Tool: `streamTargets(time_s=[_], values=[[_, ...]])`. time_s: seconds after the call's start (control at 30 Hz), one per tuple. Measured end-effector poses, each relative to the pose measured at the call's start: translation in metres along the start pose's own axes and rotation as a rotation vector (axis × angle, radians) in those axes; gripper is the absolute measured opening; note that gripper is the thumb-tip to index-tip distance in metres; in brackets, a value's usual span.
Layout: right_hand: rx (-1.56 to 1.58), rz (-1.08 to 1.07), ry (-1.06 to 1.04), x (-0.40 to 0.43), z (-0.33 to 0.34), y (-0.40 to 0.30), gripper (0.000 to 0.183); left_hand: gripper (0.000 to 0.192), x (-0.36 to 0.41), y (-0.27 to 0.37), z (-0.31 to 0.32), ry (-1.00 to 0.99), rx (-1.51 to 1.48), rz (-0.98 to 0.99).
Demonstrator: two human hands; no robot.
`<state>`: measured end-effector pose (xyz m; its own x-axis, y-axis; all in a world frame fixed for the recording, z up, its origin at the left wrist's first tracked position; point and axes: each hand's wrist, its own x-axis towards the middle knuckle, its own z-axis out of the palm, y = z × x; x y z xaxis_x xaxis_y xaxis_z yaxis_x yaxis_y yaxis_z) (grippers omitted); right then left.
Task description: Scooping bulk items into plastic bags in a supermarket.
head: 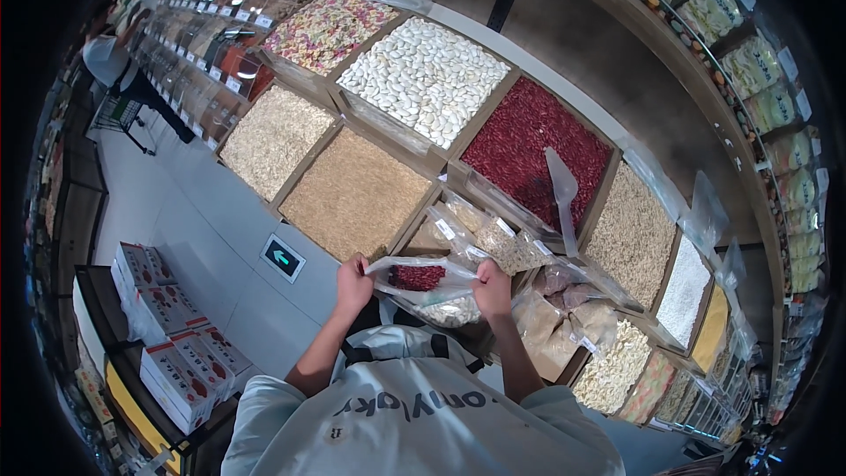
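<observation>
Between my two hands a clear plastic bag (456,276) is stretched wide at its mouth, with dark red beans (416,277) inside. My left hand (355,281) grips one side of the rim, and my right hand (493,285) pinches the other. Beyond the bag, filled and labelled clear bags (492,231) lie in a bin. Further off is a bin of red beans (522,125), where a translucent plastic scoop (562,184) rests, its lower end over the bin's front edge.
Bins of white beans (423,76), brown grain (357,192) and pale flakes (277,135) stand ahead and to the left. Stacked printed cartons (178,370) are at lower left. A person (109,59) stands by a shopping cart (117,111) in the far left aisle. Packaged goods (753,66) line the right shelf.
</observation>
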<state>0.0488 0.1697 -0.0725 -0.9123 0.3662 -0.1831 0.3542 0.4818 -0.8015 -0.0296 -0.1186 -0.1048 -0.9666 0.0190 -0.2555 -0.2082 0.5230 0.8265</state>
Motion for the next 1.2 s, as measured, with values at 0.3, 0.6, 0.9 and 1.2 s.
streamTargets(time_s=[0.3,0.6,0.9,1.2], values=[[-0.210,-0.290,0.306,0.008,0.007,0.034,0.014,0.028,-0.009,0.002,0.013,-0.069,-0.346,-0.135],[0.930,0.258,-0.237,0.002,-0.001,0.003,0.006,0.025,-0.011,0.043,-0.016,-0.409,-0.660,-0.318],[0.042,-0.023,-0.008,0.007,-0.015,-0.018,0.010,0.034,-0.008,0.028,-0.025,-0.300,-0.098,0.077],[-0.277,-0.049,0.256,0.021,-0.004,0.002,0.009,0.020,-0.006,0.035,-0.022,-0.057,0.306,0.001]])
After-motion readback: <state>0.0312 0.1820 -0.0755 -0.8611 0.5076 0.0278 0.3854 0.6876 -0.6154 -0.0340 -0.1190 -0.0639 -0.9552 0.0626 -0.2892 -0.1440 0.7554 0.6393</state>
